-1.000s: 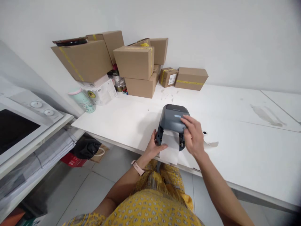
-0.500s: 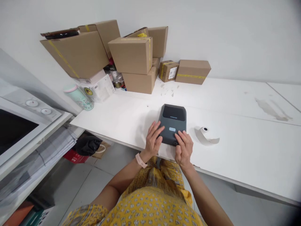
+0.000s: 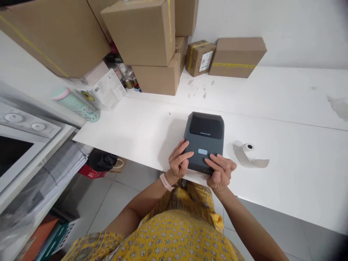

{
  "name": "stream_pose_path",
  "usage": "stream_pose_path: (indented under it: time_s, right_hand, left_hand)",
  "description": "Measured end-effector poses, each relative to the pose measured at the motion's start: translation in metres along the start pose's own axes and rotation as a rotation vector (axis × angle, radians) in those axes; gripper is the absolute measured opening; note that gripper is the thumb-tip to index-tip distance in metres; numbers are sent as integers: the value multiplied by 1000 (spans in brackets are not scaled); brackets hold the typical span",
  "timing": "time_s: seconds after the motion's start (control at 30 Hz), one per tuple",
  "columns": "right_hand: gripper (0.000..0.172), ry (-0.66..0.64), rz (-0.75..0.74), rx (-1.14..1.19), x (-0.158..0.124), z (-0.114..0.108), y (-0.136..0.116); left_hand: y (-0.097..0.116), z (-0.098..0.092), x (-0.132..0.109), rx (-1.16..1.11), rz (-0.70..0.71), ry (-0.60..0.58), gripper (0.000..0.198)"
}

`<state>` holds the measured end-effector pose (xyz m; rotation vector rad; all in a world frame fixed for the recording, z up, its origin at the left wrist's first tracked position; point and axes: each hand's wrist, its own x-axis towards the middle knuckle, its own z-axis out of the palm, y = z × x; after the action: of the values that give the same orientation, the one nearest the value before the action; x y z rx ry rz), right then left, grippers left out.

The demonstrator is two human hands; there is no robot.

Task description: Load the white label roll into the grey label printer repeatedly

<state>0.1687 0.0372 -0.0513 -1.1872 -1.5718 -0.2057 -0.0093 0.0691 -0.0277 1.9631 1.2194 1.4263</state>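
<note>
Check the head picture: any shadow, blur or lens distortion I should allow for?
Head view: soft shadows left of the dark device and paper roll; the device's pale lettering too blurred to read; the large cardboard box at upper left looks stretched by the lens; both right-hand corners look dark.

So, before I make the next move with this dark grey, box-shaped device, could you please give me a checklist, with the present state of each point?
1. Top of the dark grey, box-shaped device down: ok, it looks shut; latched or not, cannot tell.
2. Left hand placed: ok, at the front left part.
3. Right hand placed: ok, at the front right corner.
4. Light blue, rounded panel uncovered: ok, no finger lies over it.
5. Small white paper roll wound up: not ok, its end lies loose on the flat white table.
6. Inside in order: cannot tell, the top hides it.
</note>
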Motion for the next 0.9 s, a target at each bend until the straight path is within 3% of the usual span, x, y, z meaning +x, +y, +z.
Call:
stream_pose_path:
  time_s: [0.23,0.3,0.4,0.43,0.47,0.57,0.63,0.9]
  right_hand:
    - [45,-29,39,54,14,-8,-14]
    - [40,-74,83,132,25,-18,-23]
    - [36,-121,209,252,37,-35,-36]
    - [35,-131,235,271,39,-39,-39]
    - [34,-138,251,276,40,-42,-41]
    - [35,-133,280,259,38,-44,-43]
    - [36,-124,296,251,36,-44,-43]
    - [34,-158,279,246,29,-44,-45]
  left_hand:
    - [19,-9,4,-97,-42,17,47]
    - [31,-20,-2,-164,-153,59,43]
    - [48,-36,-20,-227,-437,206,42]
    - [52,-39,-27,-248,-527,201,41]
    - [55,-41,-33,-281,-605,140,40]
    - [60,-40,-46,-463,-788,-191,40]
    - [62,-35,-48,-561,-871,-330,43]
    - [68,-36,-53,-579,-901,-341,47]
